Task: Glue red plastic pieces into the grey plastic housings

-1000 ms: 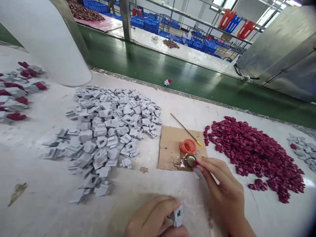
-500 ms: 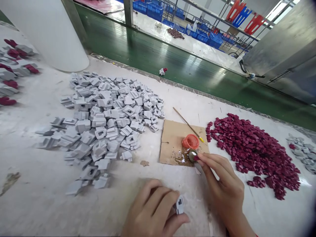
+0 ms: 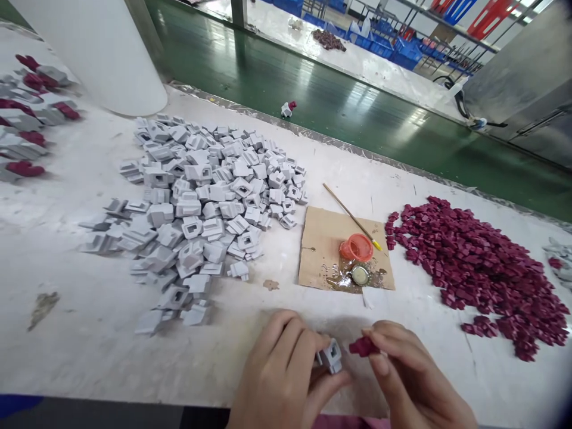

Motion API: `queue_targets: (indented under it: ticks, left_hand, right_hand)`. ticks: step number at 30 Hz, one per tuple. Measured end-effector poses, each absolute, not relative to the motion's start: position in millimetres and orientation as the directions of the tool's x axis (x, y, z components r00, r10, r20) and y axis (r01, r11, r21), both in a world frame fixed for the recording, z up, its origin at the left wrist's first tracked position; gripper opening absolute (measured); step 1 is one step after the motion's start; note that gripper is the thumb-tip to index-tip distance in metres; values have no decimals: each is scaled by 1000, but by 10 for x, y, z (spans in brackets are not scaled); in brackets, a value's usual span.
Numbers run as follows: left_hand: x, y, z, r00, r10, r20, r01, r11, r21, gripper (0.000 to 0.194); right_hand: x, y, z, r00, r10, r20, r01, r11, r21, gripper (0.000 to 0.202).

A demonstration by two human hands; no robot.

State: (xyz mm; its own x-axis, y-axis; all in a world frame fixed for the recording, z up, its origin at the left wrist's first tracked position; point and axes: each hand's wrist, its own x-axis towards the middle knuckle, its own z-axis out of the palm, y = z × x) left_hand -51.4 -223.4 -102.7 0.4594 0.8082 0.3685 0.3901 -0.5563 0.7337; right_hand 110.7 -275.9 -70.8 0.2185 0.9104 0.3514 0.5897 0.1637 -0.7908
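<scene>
Between the thumb and fingers of my left hand (image 3: 286, 363) is a grey plastic part (image 3: 331, 356), its square hole facing up and to the right. My right hand (image 3: 411, 372) pinches a small maroon plastic part (image 3: 363, 347) close to the grey one, with a narrow gap between the two. Beyond my hands lies a piece of cardboard (image 3: 313, 262) wet with brownish liquid. On it are a red cup (image 3: 356, 247) and a round metal cap (image 3: 360, 274). A thin stick with a yellow tip (image 3: 351, 214) rests across the cardboard's far edge.
A large heap of grey parts (image 3: 210, 196) spreads to the left; a maroon heap (image 3: 478, 262) lies to the right. Joined grey-and-maroon parts (image 3: 40, 113) sit at far left beside a white column (image 3: 102, 53). One joined piece (image 3: 288, 109) rides the green conveyor belt (image 3: 250, 65).
My right hand has drawn back from the metal cap with the maroon part, down beside my left hand. The left hand still holds the grey part. The view has shifted slightly.
</scene>
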Motion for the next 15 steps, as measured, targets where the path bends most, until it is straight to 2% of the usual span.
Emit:
queue_targets:
  ticks: [4,11,15]
  left_hand:
    - [-507,-2239,-1020,447,824,347,371,-524,767,18]
    - [-509,-2221,-1007,452,819,353,365,-531,764,13]
    - [-520,-2212,-997,475,810,344,359,-535,765,10]
  right_hand:
    - [1023,-2824,-783,204,944,258,573,99,-814,25]
    - [1051,-2750,-788,53,941,335,605,237,-760,32]
    - [1049,-2679,-790,-26,935,355,603,298,-740,29]
